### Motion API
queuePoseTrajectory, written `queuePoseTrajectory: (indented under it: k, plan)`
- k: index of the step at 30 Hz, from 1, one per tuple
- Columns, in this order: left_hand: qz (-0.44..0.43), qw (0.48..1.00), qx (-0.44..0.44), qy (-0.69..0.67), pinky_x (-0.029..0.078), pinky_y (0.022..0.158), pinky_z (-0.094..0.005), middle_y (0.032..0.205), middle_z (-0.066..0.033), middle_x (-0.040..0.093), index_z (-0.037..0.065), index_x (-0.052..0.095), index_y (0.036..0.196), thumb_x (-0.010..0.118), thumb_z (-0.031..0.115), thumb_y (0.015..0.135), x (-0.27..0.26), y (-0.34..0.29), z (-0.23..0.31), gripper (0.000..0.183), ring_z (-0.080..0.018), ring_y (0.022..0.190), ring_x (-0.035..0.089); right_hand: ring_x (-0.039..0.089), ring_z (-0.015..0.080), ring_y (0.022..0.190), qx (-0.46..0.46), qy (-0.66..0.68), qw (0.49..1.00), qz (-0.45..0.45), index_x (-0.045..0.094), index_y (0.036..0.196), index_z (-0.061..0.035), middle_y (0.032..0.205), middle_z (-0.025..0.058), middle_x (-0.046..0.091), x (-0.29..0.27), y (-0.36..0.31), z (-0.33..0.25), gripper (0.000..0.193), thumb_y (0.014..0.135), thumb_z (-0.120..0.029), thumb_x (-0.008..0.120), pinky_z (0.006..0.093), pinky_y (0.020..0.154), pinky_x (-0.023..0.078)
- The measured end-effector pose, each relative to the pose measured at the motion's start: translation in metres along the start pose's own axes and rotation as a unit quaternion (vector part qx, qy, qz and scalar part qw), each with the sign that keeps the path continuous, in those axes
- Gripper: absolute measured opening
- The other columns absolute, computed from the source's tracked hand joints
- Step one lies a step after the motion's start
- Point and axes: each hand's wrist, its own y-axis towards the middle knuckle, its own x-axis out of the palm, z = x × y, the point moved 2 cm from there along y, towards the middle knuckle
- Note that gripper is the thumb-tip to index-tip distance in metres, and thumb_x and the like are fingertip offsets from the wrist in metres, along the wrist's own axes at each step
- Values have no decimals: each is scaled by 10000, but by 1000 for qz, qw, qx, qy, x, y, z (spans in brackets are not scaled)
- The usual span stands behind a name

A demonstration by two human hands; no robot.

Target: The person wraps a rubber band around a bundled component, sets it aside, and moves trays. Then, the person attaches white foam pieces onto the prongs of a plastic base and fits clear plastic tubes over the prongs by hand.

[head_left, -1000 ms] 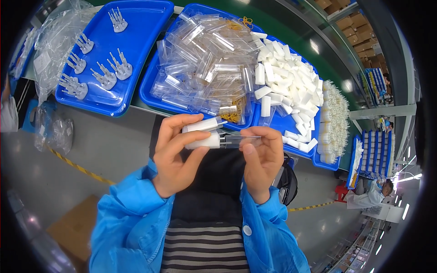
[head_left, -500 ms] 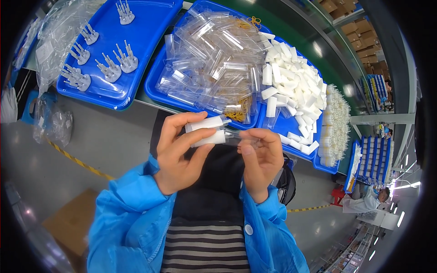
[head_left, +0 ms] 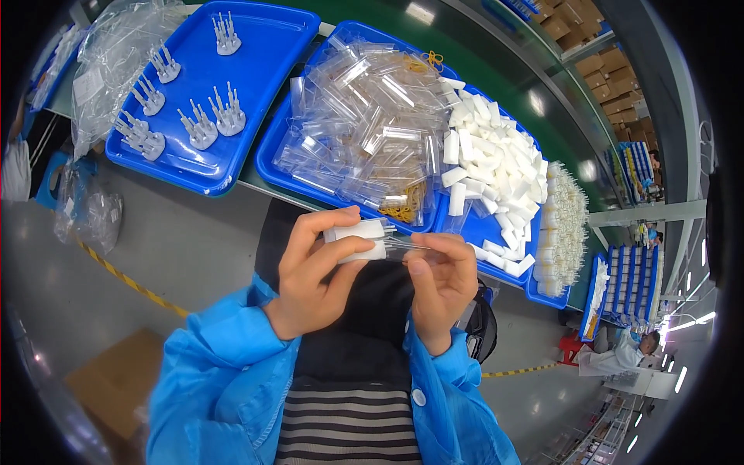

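My left hand (head_left: 308, 279) is closed around a pair of white foam-like blocks (head_left: 364, 230), with the fingers lying over them and the thumb below. Thin clear or pale prongs (head_left: 390, 229) stick out of the blocks' right end. Facing it, my right hand (head_left: 440, 283) pinches a thin clear plastic piece (head_left: 407, 244) between thumb and fingertips. That piece reaches the blocks' right end; whether it is a sleeve or a strip is unclear, and its far end is hidden by my fingers. Both hands are above my lap, before the trays.
A blue tray (head_left: 186, 167) at left bears several pale pronged pieces (head_left: 201, 132). Beyond my hands, another blue tray (head_left: 267, 167) holds clear plastic sleeves (head_left: 372, 116) and yellow rubber bands (head_left: 403, 205). White blocks (head_left: 496, 147) and pronged white pieces (head_left: 562, 232) lie at right. A person (head_left: 624, 353) sits far right.
The head view has shifted slightly, so the trays appear a little lower. My hands still hold the same things; the clear piece now looks narrower, and my right fingers are slightly nearer the blocks.
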Motion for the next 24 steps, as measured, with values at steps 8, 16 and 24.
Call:
queuePoseTrajectory:
  k: [8,16,24]
  plan:
    - [28,998,56,-2,501,948,-435,1162,-189,565,-8,673,979,686,-97,766,10,-3,2,232,-403,1173,575,628,147,866,108,97,989,4,548,1143,64,1097,159,616,-5,-4,5,278,881,56,640,272,803,523]
    - [-46,997,56,25,458,1012,-460,1199,-222,584,-41,630,1161,679,-94,775,15,-9,-2,393,-406,1222,550,589,151,969,78,-4,996,34,530,1273,55,1243,122,418,-11,1,14,452,848,58,684,276,837,509]
    - [10,987,151,55,542,918,-439,1208,-254,625,-70,421,1351,765,-86,742,27,-4,-13,699,-413,1133,615,457,318,1158,-102,-338,935,45,405,1372,16,1245,181,435,15,8,-11,954,574,-190,884,409,977,400]
